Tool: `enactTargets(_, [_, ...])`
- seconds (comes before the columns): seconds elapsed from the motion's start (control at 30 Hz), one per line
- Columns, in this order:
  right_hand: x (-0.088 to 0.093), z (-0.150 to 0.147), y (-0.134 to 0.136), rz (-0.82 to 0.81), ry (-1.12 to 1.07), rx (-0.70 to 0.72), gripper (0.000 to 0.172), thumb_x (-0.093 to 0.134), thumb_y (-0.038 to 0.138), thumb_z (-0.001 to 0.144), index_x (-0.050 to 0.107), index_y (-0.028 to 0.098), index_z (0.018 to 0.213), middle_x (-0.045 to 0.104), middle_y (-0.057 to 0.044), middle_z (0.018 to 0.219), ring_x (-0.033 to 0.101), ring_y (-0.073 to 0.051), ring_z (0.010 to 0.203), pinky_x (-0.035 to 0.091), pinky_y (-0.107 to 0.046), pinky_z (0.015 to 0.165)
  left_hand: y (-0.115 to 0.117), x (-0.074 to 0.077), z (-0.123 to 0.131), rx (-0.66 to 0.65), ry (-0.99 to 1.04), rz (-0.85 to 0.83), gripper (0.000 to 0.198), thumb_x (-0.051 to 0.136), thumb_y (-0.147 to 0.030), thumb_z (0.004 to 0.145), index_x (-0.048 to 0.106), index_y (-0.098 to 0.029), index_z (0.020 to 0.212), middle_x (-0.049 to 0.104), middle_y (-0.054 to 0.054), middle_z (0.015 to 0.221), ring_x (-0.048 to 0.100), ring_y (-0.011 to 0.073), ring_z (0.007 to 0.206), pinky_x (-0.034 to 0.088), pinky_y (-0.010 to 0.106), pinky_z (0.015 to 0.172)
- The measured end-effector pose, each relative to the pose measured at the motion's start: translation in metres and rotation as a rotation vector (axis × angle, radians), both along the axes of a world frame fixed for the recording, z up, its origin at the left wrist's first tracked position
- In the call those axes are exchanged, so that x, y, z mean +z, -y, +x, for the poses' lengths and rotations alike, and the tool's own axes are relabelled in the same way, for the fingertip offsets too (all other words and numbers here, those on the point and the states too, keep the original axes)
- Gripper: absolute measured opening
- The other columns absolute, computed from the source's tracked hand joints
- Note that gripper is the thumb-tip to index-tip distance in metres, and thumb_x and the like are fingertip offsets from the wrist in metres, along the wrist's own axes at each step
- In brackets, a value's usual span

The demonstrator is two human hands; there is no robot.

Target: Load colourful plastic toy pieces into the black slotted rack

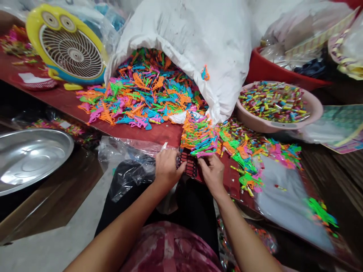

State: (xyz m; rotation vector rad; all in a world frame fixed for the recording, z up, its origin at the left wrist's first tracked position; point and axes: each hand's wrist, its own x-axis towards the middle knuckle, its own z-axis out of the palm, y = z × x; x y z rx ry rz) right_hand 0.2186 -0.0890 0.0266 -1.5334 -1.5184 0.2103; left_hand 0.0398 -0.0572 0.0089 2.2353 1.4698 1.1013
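Note:
My left hand (pixel 167 168) and my right hand (pixel 212 173) pinch opposite sides of a dark red plastic grid piece (pixel 187 163) at the front edge of a red tabletop (pixel 159 132). Just beyond them leans a bundle of orange, pink and blue plastic toy shapes (pixel 199 135). A large heap of similar shapes (pixel 138 92) spills from a white woven sack (pixel 184 37). Loose shapes and small striped cylinders (pixel 241 151) lie right of my right hand. A clear plastic bag (pixel 127 162) sits by my left hand.
A yellow cartoon-style fan (pixel 68 47) stands at the far left of the table. A pink basin of small coloured cylinders (pixel 279 105) sits at the right, with a red tub (pixel 272 71) behind it. A steel tray (pixel 28 158) lies low at the left.

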Motion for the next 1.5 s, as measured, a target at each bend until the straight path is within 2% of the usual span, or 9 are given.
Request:
enactTargets(0.23, [-0.007, 0.008, -0.002, -0.007, -0.436, -0.099, 0.023, 0.063, 0.037, 0.083, 0.069, 0.017, 0.093, 0.072, -0.006, 0.081, 0.066, -0.02, 0.068, 0.055, -0.032, 0.063, -0.012, 0.005, 0.009, 0.039, -0.135, -0.02, 0.019, 0.067, -0.038, 0.081, 0.056, -0.023, 0.087, 0.061, 0.006, 0.086, 0.053, 0.0288, 0.089, 0.033, 0.042, 0.075])
enactTargets(0.37, [-0.005, 0.01, -0.004, 0.054, -0.487, -0.26, 0.022, 0.069, 0.037, 0.077, 0.068, 0.017, 0.087, 0.07, -0.005, 0.076, 0.063, -0.017, 0.062, 0.053, -0.031, 0.06, -0.012, 0.007, 0.007, 0.019, -0.203, -0.025, 0.018, 0.062, -0.041, 0.086, 0.059, -0.023, 0.088, 0.061, 0.007, 0.088, 0.053, 0.0294, 0.091, 0.033, 0.041, 0.074])
enactTargets(0.73, [0.0, 0.025, 0.009, -0.021, -0.671, -0.296, 0.027, 0.069, 0.044, 0.075, 0.06, 0.019, 0.081, 0.061, 0.003, 0.059, 0.058, -0.013, 0.049, 0.048, -0.024, 0.046, 0.016, 0.014, 0.009, -0.069, -0.295, 0.065, 0.028, 0.056, -0.042, 0.092, 0.065, -0.019, 0.105, 0.068, 0.011, 0.097, 0.058, 0.0304, 0.095, 0.035, 0.041, 0.076])
enactTargets(0.97, [0.006, 0.034, 0.028, 0.007, -0.87, -0.291, 0.032, 0.072, 0.035, 0.068, 0.062, 0.018, 0.094, 0.067, 0.002, 0.071, 0.065, -0.014, 0.057, 0.058, -0.027, 0.054, 0.044, 0.024, 0.034, -0.21, -0.425, 0.016, 0.043, 0.05, -0.043, 0.095, 0.061, -0.015, 0.126, 0.068, 0.014, 0.112, 0.058, 0.0311, 0.101, 0.036, 0.043, 0.082])
enactTargets(1.1, [0.007, 0.041, 0.036, 0.004, -0.898, -0.243, 0.037, 0.074, 0.036, 0.067, 0.063, 0.018, 0.098, 0.069, 0.0, 0.083, 0.068, -0.015, 0.066, 0.061, -0.03, 0.06, 0.044, 0.018, 0.03, -0.384, -0.328, 0.007, 0.042, 0.054, -0.04, 0.093, 0.061, -0.018, 0.129, 0.071, 0.013, 0.106, 0.061, 0.0276, 0.097, 0.038, 0.039, 0.079])
enactTargets(1.2, [0.004, 0.045, 0.044, -0.013, -0.878, -0.248, 0.033, 0.074, 0.041, 0.07, 0.062, 0.018, 0.09, 0.067, 0.002, 0.071, 0.068, -0.015, 0.061, 0.061, -0.03, 0.059, 0.033, 0.013, 0.017, -0.386, -0.127, -0.028, 0.026, 0.054, -0.036, 0.094, 0.072, -0.023, 0.109, 0.073, 0.006, 0.091, 0.063, 0.0207, 0.085, 0.039, 0.034, 0.076])
enactTargets(1.33, [0.002, 0.045, 0.049, -0.014, -0.844, -0.299, 0.031, 0.073, 0.045, 0.073, 0.059, 0.018, 0.079, 0.064, 0.003, 0.061, 0.064, -0.013, 0.053, 0.057, -0.026, 0.052, 0.0, 0.013, -0.001, -0.094, 0.082, -0.048, 0.026, 0.058, -0.035, 0.088, 0.071, -0.02, 0.105, 0.068, 0.003, 0.081, 0.061, 0.0181, 0.077, 0.043, 0.032, 0.076])
enactTargets(1.4, [0.004, 0.044, 0.046, -0.019, -0.833, -0.319, 0.03, 0.072, 0.045, 0.073, 0.06, 0.018, 0.08, 0.063, 0.004, 0.06, 0.062, -0.012, 0.049, 0.054, -0.023, 0.048, -0.025, 0.014, -0.005, -0.032, 0.046, -0.094, 0.045, 0.064, -0.036, 0.08, 0.064, -0.017, 0.12, 0.063, 0.002, 0.078, 0.057, 0.0186, 0.071, 0.044, 0.033, 0.072])
enactTargets(1.5, [0.006, 0.041, 0.039, -0.048, -0.78, -0.364, 0.029, 0.069, 0.045, 0.074, 0.057, 0.02, 0.074, 0.06, 0.005, 0.054, 0.058, -0.011, 0.045, 0.047, -0.02, 0.042, -0.066, 0.011, -0.005, -0.135, 0.027, -0.181, 0.077, 0.069, -0.035, 0.068, 0.048, -0.015, 0.14, 0.059, 0.002, 0.086, 0.055, 0.0183, 0.071, 0.046, 0.034, 0.073])
